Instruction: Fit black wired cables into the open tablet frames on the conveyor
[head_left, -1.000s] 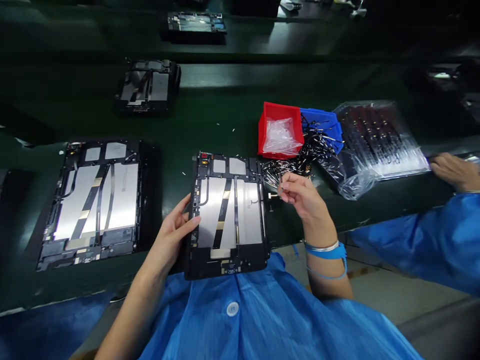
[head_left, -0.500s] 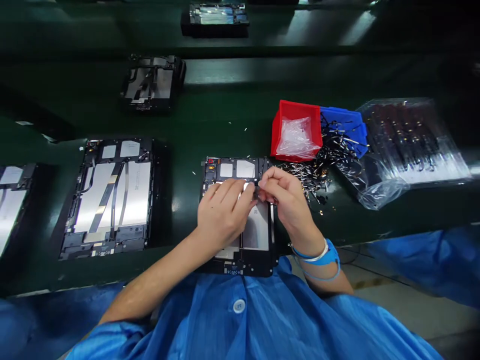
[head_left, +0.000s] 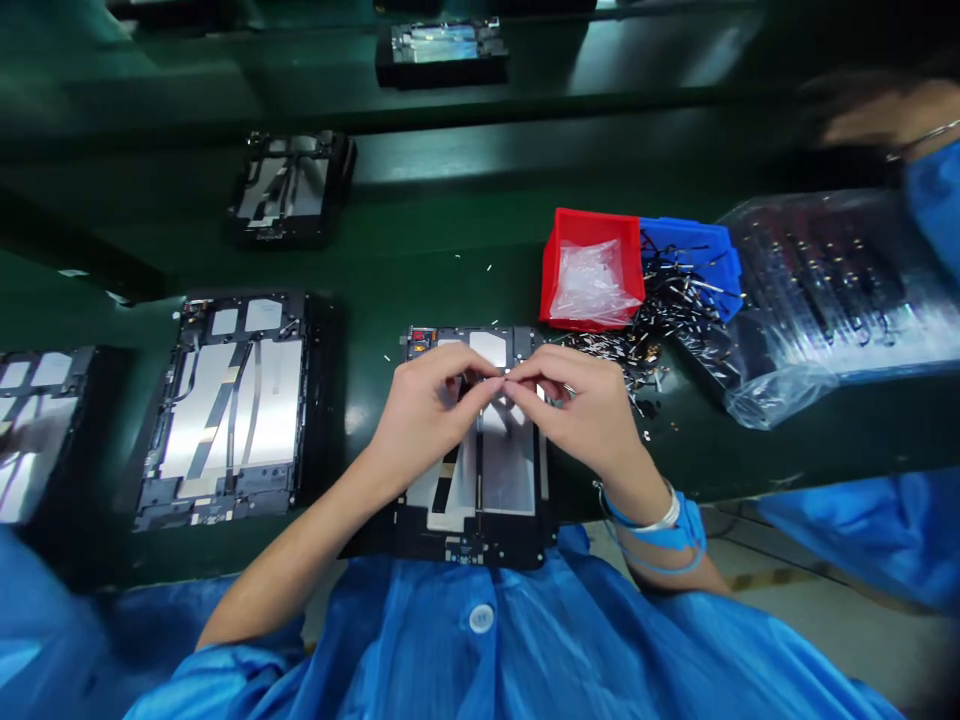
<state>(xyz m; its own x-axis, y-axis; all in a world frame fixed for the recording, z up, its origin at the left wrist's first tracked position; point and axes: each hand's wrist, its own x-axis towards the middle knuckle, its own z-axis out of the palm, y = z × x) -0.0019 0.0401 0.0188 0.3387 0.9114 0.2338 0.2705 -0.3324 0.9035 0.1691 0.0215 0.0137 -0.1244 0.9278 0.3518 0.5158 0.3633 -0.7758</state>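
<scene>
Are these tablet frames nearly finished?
Partly. The frame on the left looks done, with its flat strips lying in place. In hand: the left hand and right hand meet over the middle frame, fingertips touching. Left: a heap of small black cable parts beside the red bin.

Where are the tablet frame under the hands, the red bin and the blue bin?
Tablet frame (head_left: 472, 548): head view, on the frame's black bottom edge.
Red plastic bin (head_left: 552, 275): head view, on its left wall.
Blue plastic bin (head_left: 690, 236): head view, on its upper wall, behind the loose black parts.
</scene>
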